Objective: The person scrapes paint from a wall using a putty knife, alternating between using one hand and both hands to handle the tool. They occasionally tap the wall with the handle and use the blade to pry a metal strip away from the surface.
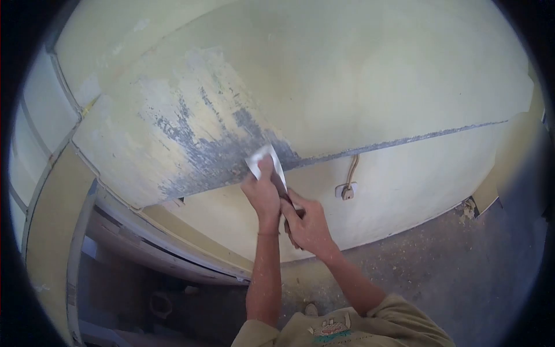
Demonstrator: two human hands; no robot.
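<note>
A scraper (280,174) with a wide, shiny metal blade lies against the pale painted wall. My right hand (310,228) is closed around its dark handle, which the fingers mostly hide. Higher up, my left hand (263,196) grips the scraper at the blade, with its thumb pressed on the metal face. The blade's far edge meets a rough scraped patch (211,151), where grey shows through the cream paint in streaks.
A narrow grey band (404,138) runs right along the wall from the patch. Below it, a socket (347,191) has a cable plugged in. Paint flakes dot the grey floor (399,269). At left stand a door frame (52,231) and a dark open space with shelf-like boards.
</note>
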